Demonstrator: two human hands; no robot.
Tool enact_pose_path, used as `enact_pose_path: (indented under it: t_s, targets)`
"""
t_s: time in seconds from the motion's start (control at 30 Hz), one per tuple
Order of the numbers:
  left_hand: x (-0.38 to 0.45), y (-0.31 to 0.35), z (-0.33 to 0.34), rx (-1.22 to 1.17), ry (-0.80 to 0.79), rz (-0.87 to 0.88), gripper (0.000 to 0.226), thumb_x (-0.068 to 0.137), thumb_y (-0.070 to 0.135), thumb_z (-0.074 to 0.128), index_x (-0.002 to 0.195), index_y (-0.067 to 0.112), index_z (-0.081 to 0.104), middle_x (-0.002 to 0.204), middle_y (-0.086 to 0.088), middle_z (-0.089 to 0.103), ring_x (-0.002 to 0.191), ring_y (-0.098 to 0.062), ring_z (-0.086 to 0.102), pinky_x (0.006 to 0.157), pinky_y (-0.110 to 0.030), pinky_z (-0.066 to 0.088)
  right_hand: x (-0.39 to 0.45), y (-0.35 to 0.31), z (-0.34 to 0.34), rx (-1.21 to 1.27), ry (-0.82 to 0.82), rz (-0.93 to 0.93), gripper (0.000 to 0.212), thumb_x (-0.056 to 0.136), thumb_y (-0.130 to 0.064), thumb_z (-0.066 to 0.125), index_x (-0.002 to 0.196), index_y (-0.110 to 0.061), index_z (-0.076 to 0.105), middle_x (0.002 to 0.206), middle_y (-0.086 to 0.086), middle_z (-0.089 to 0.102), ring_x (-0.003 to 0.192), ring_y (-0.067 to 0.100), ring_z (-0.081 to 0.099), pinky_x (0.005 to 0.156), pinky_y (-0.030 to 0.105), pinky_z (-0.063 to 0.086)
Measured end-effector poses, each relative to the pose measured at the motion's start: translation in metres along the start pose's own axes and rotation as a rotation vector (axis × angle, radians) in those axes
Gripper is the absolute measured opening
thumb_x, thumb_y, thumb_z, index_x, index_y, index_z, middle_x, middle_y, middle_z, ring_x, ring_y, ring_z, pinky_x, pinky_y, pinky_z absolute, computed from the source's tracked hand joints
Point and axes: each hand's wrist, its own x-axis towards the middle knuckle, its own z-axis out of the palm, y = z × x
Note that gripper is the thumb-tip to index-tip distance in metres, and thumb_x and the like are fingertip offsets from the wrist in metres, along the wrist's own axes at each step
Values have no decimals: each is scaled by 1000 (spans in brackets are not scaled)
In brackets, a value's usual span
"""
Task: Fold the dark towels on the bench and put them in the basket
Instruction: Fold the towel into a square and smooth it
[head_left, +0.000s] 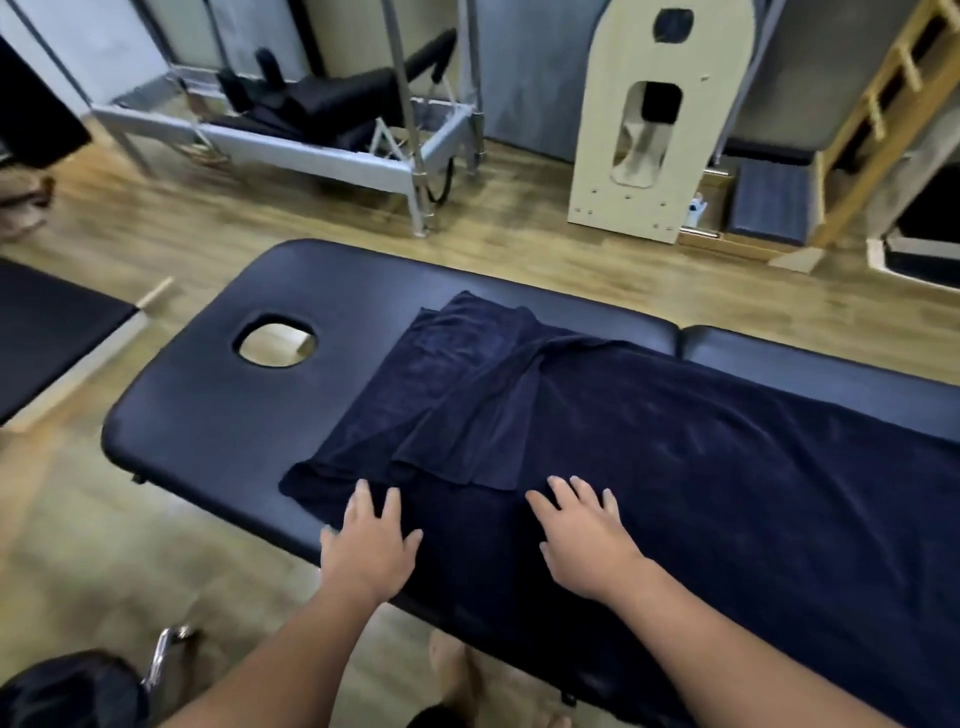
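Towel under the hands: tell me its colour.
Dark navy blue, plain with no pattern, towel; the head view shows it best.

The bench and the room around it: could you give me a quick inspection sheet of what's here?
Surface: dark padded bench with an oval face hole.
Job's things: dark towels spread over the bench, the left end folded back in layers; no basket seen.
Clutter: nothing seen on the bench besides the towels.
Hands: left hand and right hand both lie flat, fingers spread, on the towels' near edge.
Cables: nothing seen.
Surroundings: wooden floor, metal-framed exercise machine, pale wooden panel, wooden ladder frame.
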Motion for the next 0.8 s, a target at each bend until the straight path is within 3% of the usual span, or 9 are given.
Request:
enact_pose_path:
  t_s: [0.13,0.23,0.27,0.33,0.4,0.5,0.6,0.67,0.8]
  targets:
    - [31,-24,-9,18,189,12,55,98,45,49,147,23,38,151,-11,35,128,-31,47,94,-49,44,50,-22,-20,-32,73,-20,98,91,-11,61,159,-34,-7,165,9,3,149,35,17,120,60,19]
    - [56,-42,-12,25,279,95,62,80,38,71,134,13,53,132,-15,52,105,-36,59,75,-48,49,88,-34,-34,-85,197,-18,108,88,-6,62,156,-42,-13,164,16,-3,138,34,31,112,51,33]
    - [66,-48,-12,20,303,130,66,76,38,73,133,11,54,129,-15,54,101,-37,60,73,-47,50,102,-38,-37,-110,225,-28,105,86,-6,62,157,-45,-5,164,16,-1,135,35,31,109,50,35]
    - [80,-55,-18,-7,349,185,69,73,37,70,134,7,54,127,-14,55,98,-35,58,71,-46,51,125,-41,-42,-165,278,-93,85,81,-10,70,149,-45,33,162,14,16,131,36,34,101,53,39]
    - [97,-63,-24,-19,397,218,64,73,32,71,129,4,59,121,-12,57,93,-33,56,67,-44,50,145,-43,-49,-218,313,-167,60,67,-13,81,120,-37,66,147,9,45,121,33,46,92,52,45]
    - [121,-76,-32,-44,426,251,26,74,25,73,95,11,67,108,-6,58,88,-30,52,66,-41,43,170,-43,-75,-101,376,-200,52,65,-11,79,113,-28,70,125,-3,62,109,27,58,87,47,45]
    - [141,-84,-47,-275,267,216,15,91,32,61,100,21,62,105,7,58,102,-22,52,83,-39,39,199,-53,-120,182,477,-68,43,80,-5,66,120,-20,65,116,0,69,108,29,63,90,44,49]
    - [153,-91,-58,-598,82,139,16,97,38,56,106,25,59,95,9,63,95,-17,60,84,-37,45,223,-58,-148,403,533,73,40,89,-7,60,127,-19,60,114,7,70,108,31,64,89,40,51]
    - [159,-108,-79,-1005,-160,86,43,79,64,68,101,27,70,93,10,75,87,-5,71,82,-34,57,275,-64,-187,581,541,191,28,97,-17,54,124,-24,52,97,5,62,93,34,62,80,40,51]
